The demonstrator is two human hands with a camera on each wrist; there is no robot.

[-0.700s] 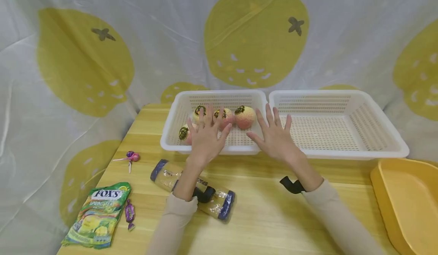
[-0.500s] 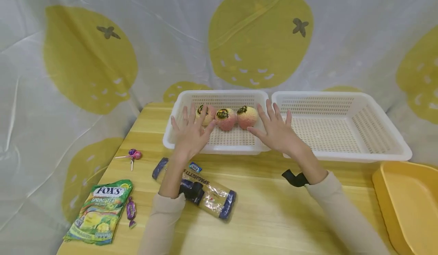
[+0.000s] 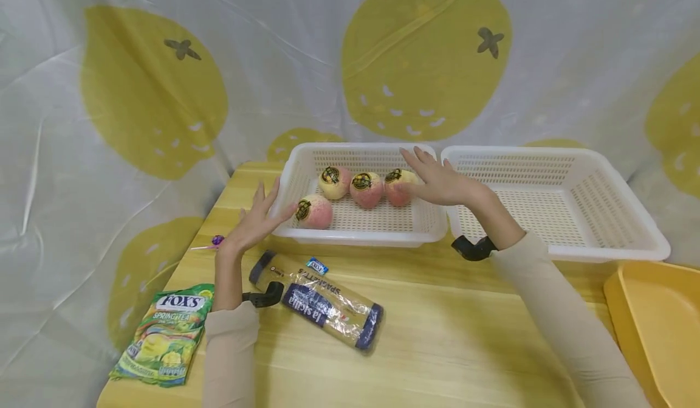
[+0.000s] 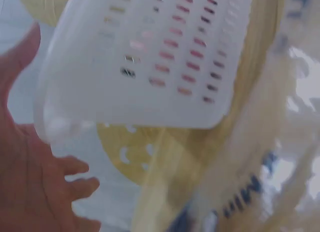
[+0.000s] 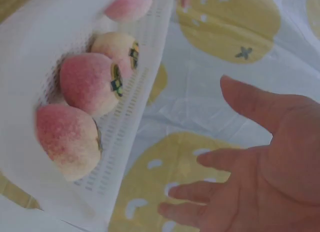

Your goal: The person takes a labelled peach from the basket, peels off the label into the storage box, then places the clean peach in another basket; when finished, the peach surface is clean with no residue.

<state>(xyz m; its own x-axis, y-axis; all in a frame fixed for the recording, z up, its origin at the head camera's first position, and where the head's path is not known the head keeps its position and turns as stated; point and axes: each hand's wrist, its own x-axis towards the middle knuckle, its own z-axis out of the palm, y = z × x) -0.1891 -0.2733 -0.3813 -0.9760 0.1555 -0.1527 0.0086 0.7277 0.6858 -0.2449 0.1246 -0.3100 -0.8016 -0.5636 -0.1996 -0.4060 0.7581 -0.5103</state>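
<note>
- Two hands flank the left white basket, which sits on the wooden table; I would grip both short walls evenly before lifting, I judge.
- Inside the basket lie four peaches; keep it level or they roll.
- My left hand, fingers spread and empty, has moved from above the basket to its left end.
- My right hand, fingers straight, has moved to the basket's right wall.

Yellow tub cut off; spaghetti pack blurred.
</note>
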